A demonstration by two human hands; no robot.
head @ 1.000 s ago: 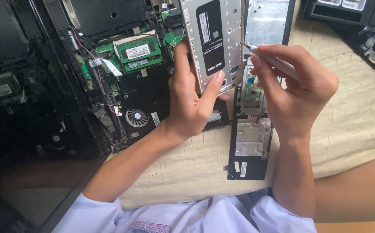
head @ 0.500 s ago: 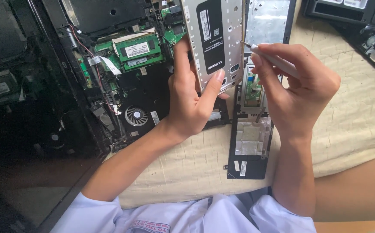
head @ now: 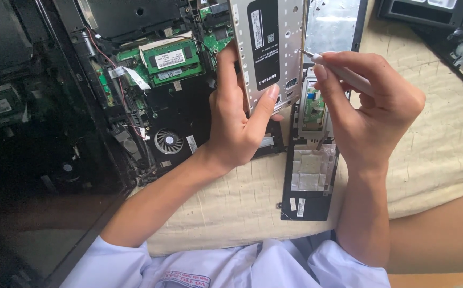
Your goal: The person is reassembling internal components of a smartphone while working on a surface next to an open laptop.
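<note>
Over an opened laptop (head: pixel 151 106) on a cloth-covered worktop (head: pixel 434 160), the left hand (head: pixel 237 125) grips a silver metal panel (head: pixel 269 48), tilting it up, likely to steady it. Just right of it, the right hand (head: pixel 372 112) pinches a slim screwdriver (head: pixel 332 66), whose tip meets the panel's edge.

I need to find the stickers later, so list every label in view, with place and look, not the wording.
Black label: tall rectangle on the silver plate held by the left hand.
White label: on the green memory module, upper centre.
Two small white labels: foot of the black panel below the right hand.
</note>
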